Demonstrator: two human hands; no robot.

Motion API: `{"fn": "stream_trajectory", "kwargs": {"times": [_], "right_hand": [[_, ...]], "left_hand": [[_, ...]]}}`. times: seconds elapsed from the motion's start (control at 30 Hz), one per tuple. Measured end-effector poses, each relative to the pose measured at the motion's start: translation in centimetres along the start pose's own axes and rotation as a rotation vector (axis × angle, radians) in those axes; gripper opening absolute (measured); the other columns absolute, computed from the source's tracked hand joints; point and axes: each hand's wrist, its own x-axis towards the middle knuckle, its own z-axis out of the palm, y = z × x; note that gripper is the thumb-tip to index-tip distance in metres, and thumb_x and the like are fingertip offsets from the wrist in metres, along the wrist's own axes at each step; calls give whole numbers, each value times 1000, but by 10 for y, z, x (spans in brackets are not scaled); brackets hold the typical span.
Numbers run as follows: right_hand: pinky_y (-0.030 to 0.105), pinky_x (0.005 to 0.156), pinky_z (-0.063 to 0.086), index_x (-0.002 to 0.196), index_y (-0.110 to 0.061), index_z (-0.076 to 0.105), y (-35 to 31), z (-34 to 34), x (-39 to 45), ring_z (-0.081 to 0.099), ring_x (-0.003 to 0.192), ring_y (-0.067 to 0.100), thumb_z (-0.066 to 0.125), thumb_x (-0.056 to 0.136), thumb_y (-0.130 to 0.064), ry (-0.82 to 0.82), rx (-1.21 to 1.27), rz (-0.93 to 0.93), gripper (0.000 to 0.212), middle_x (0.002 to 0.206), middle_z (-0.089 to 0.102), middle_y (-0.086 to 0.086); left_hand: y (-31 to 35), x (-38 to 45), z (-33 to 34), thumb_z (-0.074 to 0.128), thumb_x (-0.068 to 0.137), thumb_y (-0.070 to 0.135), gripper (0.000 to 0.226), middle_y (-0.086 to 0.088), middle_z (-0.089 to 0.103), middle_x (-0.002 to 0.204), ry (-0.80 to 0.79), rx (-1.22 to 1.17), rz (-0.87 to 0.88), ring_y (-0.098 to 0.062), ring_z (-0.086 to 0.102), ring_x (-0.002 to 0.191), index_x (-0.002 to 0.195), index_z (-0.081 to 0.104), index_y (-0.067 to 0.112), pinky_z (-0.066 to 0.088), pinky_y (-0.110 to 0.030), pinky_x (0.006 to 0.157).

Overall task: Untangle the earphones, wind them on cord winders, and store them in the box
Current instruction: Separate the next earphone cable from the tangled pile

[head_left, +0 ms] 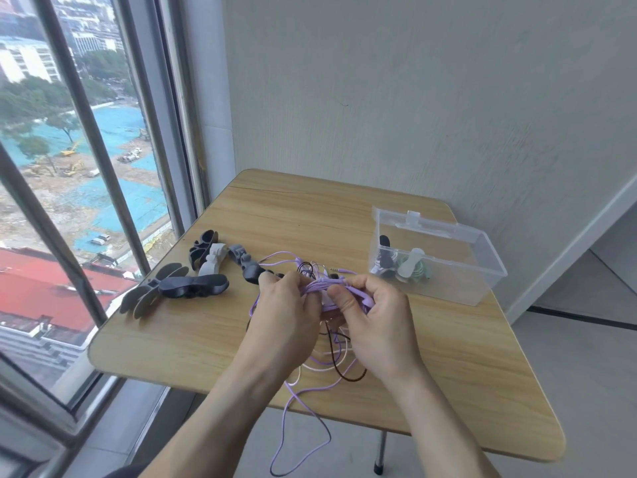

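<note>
Head cam: my left hand (287,307) and right hand (374,312) both curl fingers round the purple earphone bundle (319,286), held over the table (241,208) mid. Winder inside mostly hidden by my thumbs. Cords w/ black and pink strands hang past table's near edge. Clear box (448,270) right of bundle; spare winders (193,286) left.

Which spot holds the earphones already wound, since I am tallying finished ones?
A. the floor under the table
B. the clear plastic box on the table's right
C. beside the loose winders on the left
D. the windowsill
B: wound sets on winders, one white winder with green cord among them, lie inside the clear plastic box, while both hands work the purple cord.
</note>
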Motion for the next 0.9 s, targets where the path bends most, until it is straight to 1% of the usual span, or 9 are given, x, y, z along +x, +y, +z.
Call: {"fn": "stream_trajectory", "kwargs": {"times": [0.1,0.23,0.3,0.4,0.47,0.57,0.7,0.8,0.9], "right_hand": [[34,63,61,88,-4,69,3,1,0,76,68,25,69,91,-2,-41,62,62,4,80,77,9],[23,63,56,92,-13,74,2,6,-3,74,70,12,72,89,-5,-3,-101,-5,10,81,78,-3],[19,65,54,95,-18,77,1,9,-5,72,71,4,73,86,-8,41,-335,-116,14,81,77,-11],[8,64,47,95,-17,78,2,13,-6,69,70,6,75,79,-6,145,-541,-268,20,80,76,-8],[16,63,47,91,-16,77,5,15,-6,69,66,13,75,77,-6,197,-623,-334,17,77,76,-5],[31,61,49,86,-18,71,7,18,-9,68,64,17,73,80,-9,232,-595,-346,11,73,73,-6],[28,56,51,83,-16,68,6,20,-10,67,60,8,70,79,-7,252,-422,-377,10,70,72,-8],[30,55,56,79,-23,64,5,19,-11,70,61,7,69,79,-5,202,-257,-272,19,71,73,-10],[29,55,56,76,-24,66,1,14,-8,70,58,11,71,79,3,132,-167,-154,28,68,74,-5]], "left_hand": [[3,-2,-3,51,97,17,12,-2,42,102,12,-27,-30,4,44,80,103,62,15,35,-8,65],[11,-9,2,43,98,10,22,10,33,102,66,-162,-93,-24,59,96,114,56,16,49,-31,90],[14,-12,5,43,98,7,20,15,30,99,88,-195,-84,-29,56,104,111,52,19,46,-22,88],[15,-13,8,45,96,4,21,16,28,99,117,-225,-86,-27,52,109,108,48,22,36,0,76],[14,-12,10,44,95,1,24,16,27,96,108,-208,-76,-27,49,113,111,50,17,32,3,76],[14,-10,10,42,94,0,28,12,33,98,97,-212,-93,-19,50,111,116,53,15,34,3,74],[18,-8,4,41,94,1,31,-1,37,116,75,-279,-138,7,45,90,118,55,16,35,4,65],[19,-8,1,42,93,-1,35,-1,38,118,60,-325,-160,10,47,91,120,55,18,37,3,63],[17,-8,-4,45,93,2,34,-2,41,119,26,-305,-182,-1,54,91,120,57,21,39,2,65]]}}
